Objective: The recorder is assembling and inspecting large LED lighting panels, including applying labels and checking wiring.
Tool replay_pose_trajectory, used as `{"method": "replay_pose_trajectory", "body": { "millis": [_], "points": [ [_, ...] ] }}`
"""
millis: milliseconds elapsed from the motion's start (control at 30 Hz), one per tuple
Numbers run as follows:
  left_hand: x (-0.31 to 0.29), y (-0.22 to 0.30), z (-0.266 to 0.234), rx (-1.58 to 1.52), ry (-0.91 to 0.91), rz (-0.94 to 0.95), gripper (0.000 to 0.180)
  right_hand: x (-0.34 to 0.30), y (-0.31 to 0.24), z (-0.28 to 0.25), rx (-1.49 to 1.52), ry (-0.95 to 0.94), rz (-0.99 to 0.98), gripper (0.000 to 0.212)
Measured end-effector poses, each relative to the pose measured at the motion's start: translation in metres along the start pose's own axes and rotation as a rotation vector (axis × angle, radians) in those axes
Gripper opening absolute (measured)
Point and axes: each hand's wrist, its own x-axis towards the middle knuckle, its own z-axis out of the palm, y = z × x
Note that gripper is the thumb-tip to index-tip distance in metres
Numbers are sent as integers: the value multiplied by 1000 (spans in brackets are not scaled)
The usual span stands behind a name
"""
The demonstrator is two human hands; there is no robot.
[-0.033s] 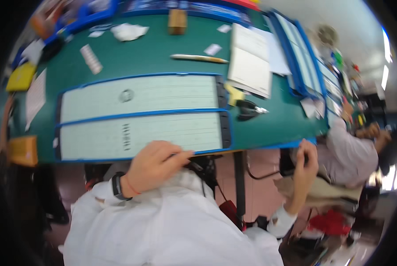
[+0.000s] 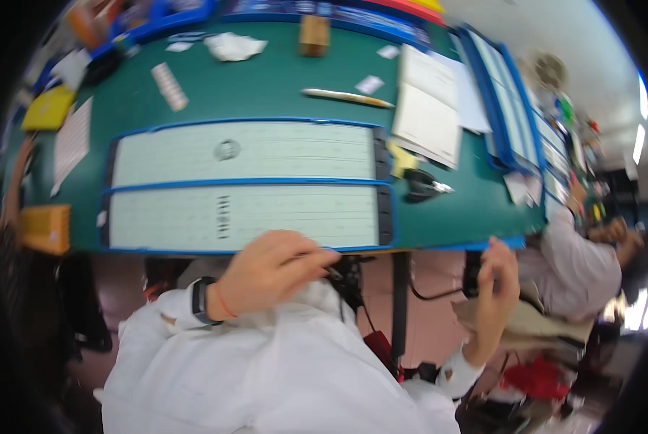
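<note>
My left hand [image 2: 274, 269] is at the near table edge, just in front of a blue-framed case with two pale green panels [image 2: 172, 217]. Its fingers stretch to the right, slightly blurred, and I see nothing held in them. A dark band sits on that wrist. Off to the right, below the table edge by a blue flat piece [image 2: 476, 244], my right hand [image 2: 500, 275] is raised with loosely bent fingers apart. Beyond the case's right end lie black-handled cutters [image 2: 424, 186] and a yellow piece [image 2: 402, 159].
An open notebook [image 2: 429, 105], a pen [image 2: 348, 98], a small wooden block [image 2: 314, 36] and crumpled white paper [image 2: 235, 47] lie on the green table [image 2: 251, 87]. More blue cases [image 2: 503, 98] stand at the right. A yellow-orange block [image 2: 47, 228] is at left. Another person [image 2: 573, 271] sits at far right.
The view has shifted, so the table things appear farther right. My left hand appears slightly farther right with them. The fingers of my right hand look a little more spread.
</note>
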Motion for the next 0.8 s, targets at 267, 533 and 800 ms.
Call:
{"method": "replay_pose_trajectory", "body": {
  "millis": [267,533,800],
  "points": [
    [-15,43,-9,-1179,-518,139,28,9,-119,74,983,-709,-642,14],
    [-68,35,-128,-950,-14,-698,23,44,-99,103,1308,77,142,16],
    [-117,17,-147,-422,691,-875,23,66,-81,153,792,-223,204,12]
  ]
}}
